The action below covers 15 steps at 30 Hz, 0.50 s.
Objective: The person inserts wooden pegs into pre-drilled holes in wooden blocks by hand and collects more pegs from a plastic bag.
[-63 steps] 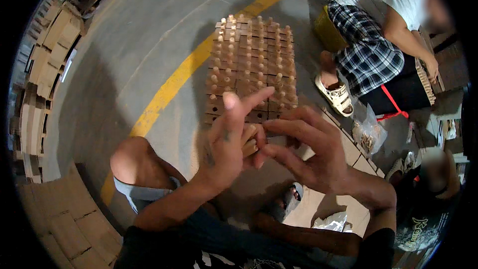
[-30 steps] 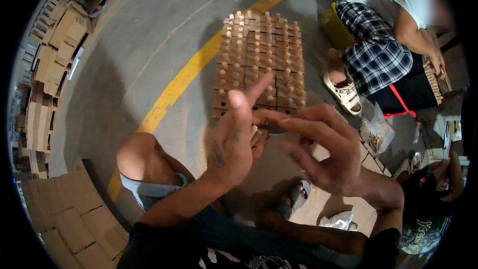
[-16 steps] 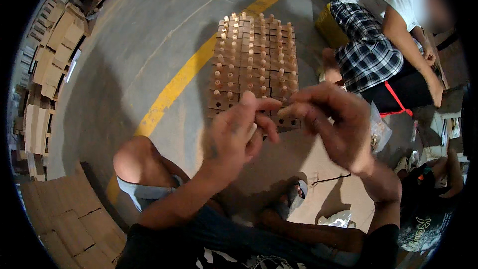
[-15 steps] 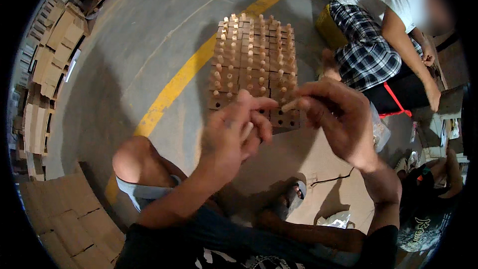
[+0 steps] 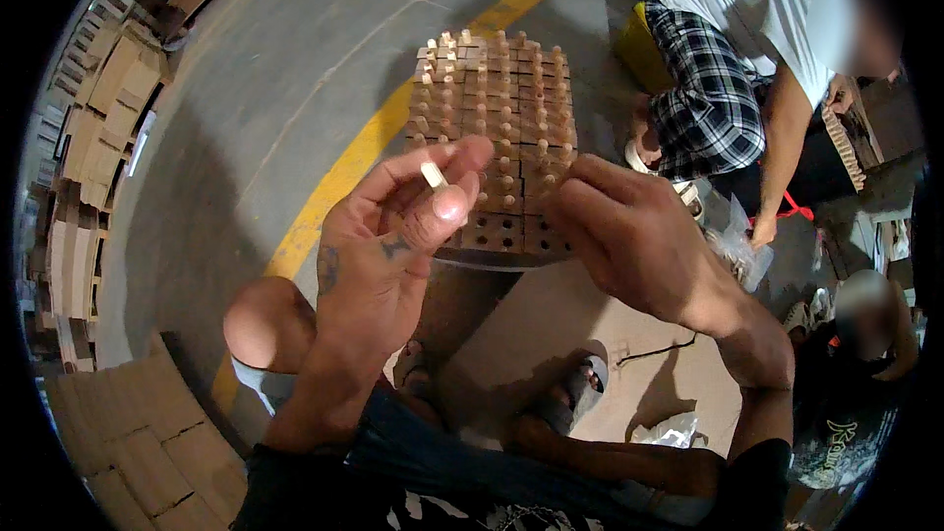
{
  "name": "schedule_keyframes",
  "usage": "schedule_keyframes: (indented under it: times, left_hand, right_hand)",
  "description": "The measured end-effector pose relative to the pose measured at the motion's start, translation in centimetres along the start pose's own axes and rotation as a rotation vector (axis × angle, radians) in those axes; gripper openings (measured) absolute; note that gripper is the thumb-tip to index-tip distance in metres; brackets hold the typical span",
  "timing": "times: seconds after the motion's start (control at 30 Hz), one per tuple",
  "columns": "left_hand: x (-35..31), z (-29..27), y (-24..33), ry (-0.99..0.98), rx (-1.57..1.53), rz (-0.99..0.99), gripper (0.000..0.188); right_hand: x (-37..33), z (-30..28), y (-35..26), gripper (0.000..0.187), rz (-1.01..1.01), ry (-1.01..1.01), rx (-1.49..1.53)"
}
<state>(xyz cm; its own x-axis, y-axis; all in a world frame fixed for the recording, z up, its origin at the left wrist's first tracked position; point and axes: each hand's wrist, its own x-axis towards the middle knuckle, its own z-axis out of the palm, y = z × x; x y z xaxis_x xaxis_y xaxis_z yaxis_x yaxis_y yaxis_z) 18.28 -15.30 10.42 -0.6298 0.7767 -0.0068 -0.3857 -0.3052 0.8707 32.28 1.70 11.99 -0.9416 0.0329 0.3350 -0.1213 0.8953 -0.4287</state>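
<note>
My left hand (image 5: 379, 236) pinches a short pale wooden peg (image 5: 433, 175) between thumb and fingers, raised over the near left part of a block of drilled wooden pieces (image 5: 492, 246). Rows of upright wooden pegs (image 5: 504, 126) fill most of its holes. Along the near edge several dark holes show without pegs. My right hand (image 5: 644, 246) is closed by the block's near right corner, fingertips bent down and pressed together. Whatever they may hold is hidden behind the fingers.
On the right sits a person in a white shirt and checked shorts (image 5: 713, 118), one hand by a clear plastic bag (image 5: 742, 251). Another person (image 5: 841, 413) is at lower right. Flattened cardboard (image 5: 551, 324) lies under my feet; cardboard stacks (image 5: 123, 88) stand far left.
My left hand has turned over and moved left, bringing the peg into plain sight. My right hand has lowered, its fingers curling in. The seated person's arm has shifted toward the bag.
</note>
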Motion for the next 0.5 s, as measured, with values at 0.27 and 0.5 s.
schedule_keyframes:
  times: [0.27,0.5]
  left_hand:
    - [0.1,0.3,-1.4,-0.055,0.078,0.093,0.021]
    - [0.0,0.6,0.0,-0.063,0.304,0.077,0.027]
  right_hand:
    - [-2.6,1.1,0.0,0.029,-0.073,-0.169,-0.046]
    - [-0.6,-0.2,-1.1,0.030,0.025,-0.283,-0.092]
